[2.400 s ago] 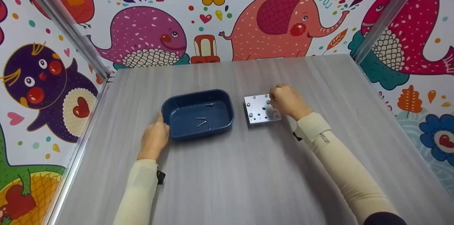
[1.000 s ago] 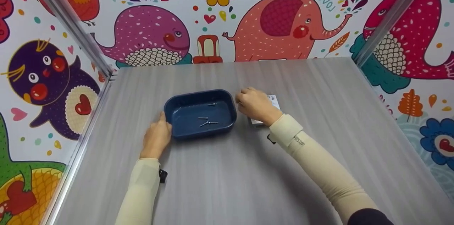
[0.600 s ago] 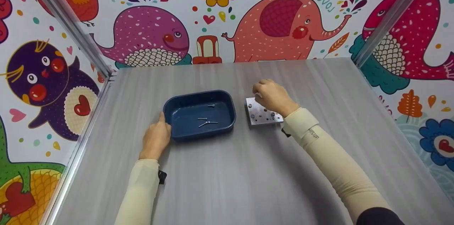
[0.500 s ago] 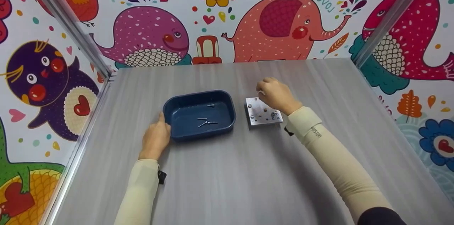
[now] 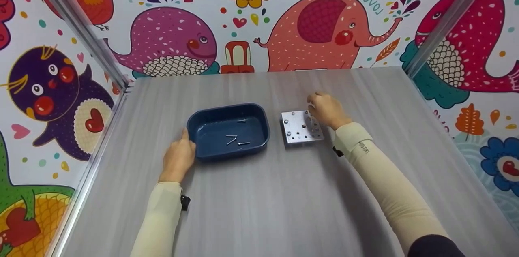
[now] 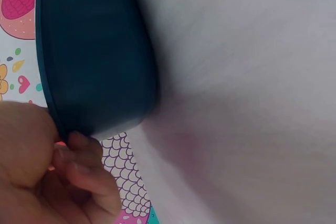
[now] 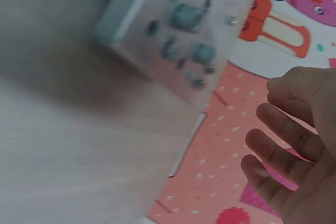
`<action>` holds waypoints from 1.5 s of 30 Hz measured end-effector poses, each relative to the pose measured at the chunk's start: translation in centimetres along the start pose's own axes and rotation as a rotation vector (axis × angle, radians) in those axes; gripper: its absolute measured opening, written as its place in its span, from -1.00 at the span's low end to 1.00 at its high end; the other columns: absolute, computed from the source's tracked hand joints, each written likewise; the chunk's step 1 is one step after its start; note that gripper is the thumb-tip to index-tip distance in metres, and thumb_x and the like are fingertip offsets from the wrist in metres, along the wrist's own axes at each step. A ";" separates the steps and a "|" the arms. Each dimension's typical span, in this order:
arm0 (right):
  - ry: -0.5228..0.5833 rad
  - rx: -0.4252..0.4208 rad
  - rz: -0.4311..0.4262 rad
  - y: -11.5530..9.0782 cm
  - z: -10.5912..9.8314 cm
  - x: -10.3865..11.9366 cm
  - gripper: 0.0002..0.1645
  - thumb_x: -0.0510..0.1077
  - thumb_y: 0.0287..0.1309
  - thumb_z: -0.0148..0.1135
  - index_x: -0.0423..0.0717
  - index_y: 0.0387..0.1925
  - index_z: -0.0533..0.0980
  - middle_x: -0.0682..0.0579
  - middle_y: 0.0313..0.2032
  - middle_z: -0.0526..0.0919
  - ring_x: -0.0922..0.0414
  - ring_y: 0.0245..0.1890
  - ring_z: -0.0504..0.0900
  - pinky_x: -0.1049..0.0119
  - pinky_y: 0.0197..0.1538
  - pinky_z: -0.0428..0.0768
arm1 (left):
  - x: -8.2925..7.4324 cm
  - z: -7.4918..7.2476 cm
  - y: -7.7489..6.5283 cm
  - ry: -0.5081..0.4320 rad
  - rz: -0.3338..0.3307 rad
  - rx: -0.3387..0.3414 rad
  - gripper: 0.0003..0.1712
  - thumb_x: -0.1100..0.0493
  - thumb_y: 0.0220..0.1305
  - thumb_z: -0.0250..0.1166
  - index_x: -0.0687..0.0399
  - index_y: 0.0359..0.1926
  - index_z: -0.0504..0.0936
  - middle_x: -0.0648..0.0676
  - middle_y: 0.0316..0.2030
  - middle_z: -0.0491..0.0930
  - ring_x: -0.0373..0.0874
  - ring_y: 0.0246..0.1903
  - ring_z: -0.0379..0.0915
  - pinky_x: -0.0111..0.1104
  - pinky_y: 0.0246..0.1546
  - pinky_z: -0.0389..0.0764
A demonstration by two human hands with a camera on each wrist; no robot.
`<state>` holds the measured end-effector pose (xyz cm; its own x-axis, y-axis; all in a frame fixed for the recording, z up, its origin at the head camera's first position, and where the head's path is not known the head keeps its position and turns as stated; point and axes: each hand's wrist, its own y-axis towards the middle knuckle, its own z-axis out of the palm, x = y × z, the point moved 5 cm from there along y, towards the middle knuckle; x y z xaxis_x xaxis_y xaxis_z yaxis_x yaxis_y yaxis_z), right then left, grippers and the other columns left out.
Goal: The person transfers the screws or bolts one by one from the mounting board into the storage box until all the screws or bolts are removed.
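A dark blue plastic tub [image 5: 227, 153] sits left of centre on the table, with several small screws [image 5: 231, 141] lying on its floor. My left hand [image 5: 178, 160] pinches the tub's left rim; in the left wrist view, thumb and curled fingers [image 6: 92, 174] meet at that edge. To the right lies a square metal block [image 5: 298, 121] with holes and several bolts [image 7: 186, 17] standing in its top. Over the block's far right corner hovers my right hand [image 5: 329, 110]. Its fingers [image 7: 278, 121] are loosely bent and spread, holding nothing in the right wrist view.
The grey wood-grain table [image 5: 243, 204] carries both the tub and the block, a narrow gap between them. Printed cartoon walls [image 5: 320, 34] rise behind and at both sides, with metal posts [image 5: 77, 26] at the corners.
My right hand has moved from over the block to the tub's right rim, then back right to the block's far corner. One screw lies differently in the tub. The left hand keeps its grip.
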<state>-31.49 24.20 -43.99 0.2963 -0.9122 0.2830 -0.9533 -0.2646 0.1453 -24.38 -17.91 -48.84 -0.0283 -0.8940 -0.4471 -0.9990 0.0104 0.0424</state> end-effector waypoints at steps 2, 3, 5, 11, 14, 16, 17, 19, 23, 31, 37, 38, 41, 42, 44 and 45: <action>-0.003 0.020 0.030 -0.1 0.5 -0.6 -0.79 -0.31 0.21 0.28 -0.33 -0.13 0.63 -0.22 -0.20 0.63 -0.14 -0.18 0.62 0.00 -0.09 0.59 | -0.1 0.0 0.0 -0.001 0.002 -0.002 -0.36 0.27 0.43 0.02 0.50 0.44 0.17 0.37 -0.50 0.55 0.09 -0.60 0.36 0.04 -0.49 0.48; -0.009 0.027 0.038 -0.2 0.8 -0.9 -0.81 -0.30 0.21 0.29 -0.33 -0.15 0.64 -0.22 -0.22 0.63 -0.13 -0.20 0.62 -0.01 -0.11 0.59 | -0.1 0.0 0.0 -0.003 0.002 -0.001 -0.36 0.28 0.43 0.02 0.49 0.44 0.17 0.35 -0.52 0.55 0.08 -0.61 0.35 0.03 -0.50 0.47; -0.021 0.036 0.058 -0.4 1.2 -1.4 -0.84 -0.27 0.22 0.30 -0.31 -0.21 0.65 -0.19 -0.27 0.62 -0.12 -0.24 0.62 -0.01 -0.15 0.58 | -0.2 0.0 0.0 -0.005 0.006 0.001 -0.36 0.28 0.42 0.01 0.49 0.44 0.18 0.31 -0.57 0.52 0.06 -0.62 0.33 0.00 -0.53 0.46; -0.098 0.017 0.038 -0.6 1.7 -2.0 -0.87 -0.24 0.19 0.29 -0.28 -0.35 0.65 -0.18 -0.38 0.62 -0.14 -0.35 0.62 -0.06 -0.24 0.58 | -0.3 0.0 0.1 -0.004 0.002 0.006 -0.35 0.28 0.42 0.01 0.48 0.45 0.17 0.27 -0.59 0.50 0.06 -0.62 0.32 -0.01 -0.52 0.46; -0.134 0.002 0.014 -0.4 1.6 -1.9 -0.86 -0.23 0.18 0.29 -0.28 -0.39 0.64 -0.17 -0.42 0.61 -0.14 -0.38 0.61 -0.08 -0.26 0.58 | -0.4 -0.2 0.2 -0.007 -0.003 0.011 -0.34 0.27 0.41 -0.01 0.47 0.46 0.15 0.31 -0.56 0.52 0.09 -0.60 0.35 0.03 -0.48 0.47; -0.147 0.000 0.008 -0.4 1.6 -1.9 -0.85 -0.23 0.18 0.30 -0.27 -0.42 0.63 -0.17 -0.43 0.61 -0.15 -0.39 0.61 -0.10 -0.27 0.57 | -0.4 -0.2 0.2 -0.009 -0.004 0.013 -0.34 0.27 0.41 -0.01 0.47 0.46 0.15 0.35 -0.52 0.54 0.11 -0.58 0.37 0.04 -0.47 0.48; -0.152 0.001 0.007 -0.4 1.6 -1.9 -0.85 -0.23 0.18 0.29 -0.27 -0.43 0.62 -0.17 -0.43 0.61 -0.16 -0.38 0.61 -0.11 -0.27 0.57 | -0.5 -0.2 0.3 -0.011 -0.004 0.014 -0.34 0.27 0.41 -0.01 0.47 0.46 0.15 0.38 -0.49 0.56 0.12 -0.57 0.38 0.05 -0.46 0.49; -0.159 0.012 0.010 -0.3 1.6 -1.9 -0.85 -0.23 0.18 0.29 -0.27 -0.44 0.61 -0.18 -0.42 0.61 -0.17 -0.37 0.61 -0.12 -0.25 0.56 | -0.5 -0.2 0.3 -0.013 -0.007 0.016 -0.34 0.27 0.41 -0.01 0.46 0.46 0.15 0.42 -0.43 0.58 0.12 -0.56 0.39 0.06 -0.44 0.49; -0.186 0.029 0.013 -0.3 1.5 -1.8 -0.84 -0.23 0.18 0.28 -0.28 -0.44 0.59 -0.21 -0.41 0.61 -0.21 -0.34 0.61 -0.15 -0.22 0.56 | -0.6 -0.1 0.3 -0.012 0.000 0.016 -0.34 0.26 0.43 0.00 0.46 0.46 0.15 0.47 -0.38 0.59 0.16 -0.53 0.45 0.08 -0.42 0.51; -0.209 0.019 -0.005 0.0 -0.1 -0.7 -0.86 -0.29 0.19 0.24 -0.35 -0.32 0.62 -0.22 -0.36 0.61 -0.20 -0.28 0.61 -0.14 -0.19 0.59 | -0.4 -0.2 0.2 -0.003 0.011 0.004 -0.34 0.27 0.42 0.01 0.49 0.45 0.15 0.44 -0.42 0.58 0.17 -0.54 0.45 0.09 -0.43 0.51; -0.205 -0.094 -0.067 0.2 -2.3 0.9 -0.88 -0.32 0.20 0.23 -0.35 -0.34 0.63 -0.21 -0.40 0.61 -0.19 -0.34 0.61 -0.09 -0.25 0.59 | -0.3 -0.2 0.0 0.014 0.016 0.000 -0.36 0.29 0.41 0.00 0.50 0.44 0.18 0.32 -0.59 0.52 0.07 -0.63 0.33 0.01 -0.54 0.46; -0.205 -0.109 -0.078 0.2 -2.6 1.1 -0.88 -0.32 0.19 0.24 -0.35 -0.34 0.63 -0.21 -0.41 0.62 -0.18 -0.35 0.61 -0.08 -0.25 0.58 | -0.3 -0.1 0.0 0.016 0.014 0.001 -0.36 0.29 0.41 0.00 0.50 0.44 0.17 0.31 -0.59 0.52 0.06 -0.63 0.32 0.01 -0.55 0.46; -0.205 -0.128 -0.102 0.4 -3.0 2.0 -0.89 -0.32 0.17 0.27 -0.33 -0.33 0.65 -0.19 -0.40 0.63 -0.15 -0.35 0.61 -0.03 -0.24 0.60 | -0.2 -0.1 0.0 0.017 0.010 -0.003 -0.35 0.29 0.41 0.01 0.50 0.44 0.17 0.37 -0.53 0.55 0.08 -0.60 0.34 0.03 -0.51 0.48; -0.201 -0.130 -0.108 0.4 -3.0 2.3 -0.89 -0.31 0.17 0.28 -0.32 -0.32 0.66 -0.18 -0.40 0.64 -0.14 -0.35 0.61 -0.02 -0.24 0.61 | -0.1 -0.1 0.0 0.015 0.011 -0.002 -0.35 0.29 0.41 0.01 0.51 0.44 0.16 0.38 -0.51 0.55 0.09 -0.60 0.35 0.04 -0.49 0.48; -0.191 -0.134 -0.123 0.4 -3.0 2.8 -0.89 -0.30 0.18 0.29 -0.31 -0.32 0.67 -0.18 -0.38 0.65 -0.13 -0.33 0.61 0.00 -0.21 0.61 | -0.1 -0.1 0.0 0.013 0.014 -0.002 -0.35 0.29 0.41 0.01 0.51 0.44 0.16 0.39 -0.50 0.56 0.10 -0.59 0.36 0.05 -0.48 0.49; -0.183 -0.133 -0.131 0.5 -2.9 3.1 -0.89 -0.29 0.18 0.29 -0.30 -0.31 0.67 -0.17 -0.37 0.65 -0.12 -0.31 0.61 0.00 -0.19 0.61 | -0.1 -0.1 -0.1 0.012 0.015 -0.003 -0.35 0.29 0.41 0.00 0.51 0.44 0.15 0.39 -0.50 0.55 0.10 -0.59 0.36 0.05 -0.48 0.49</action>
<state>-30.84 22.13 -40.31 0.3902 -0.9173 0.0794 -0.8878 -0.3520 0.2966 -24.32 -17.87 -48.66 -0.0429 -0.8990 -0.4358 -0.9984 0.0228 0.0513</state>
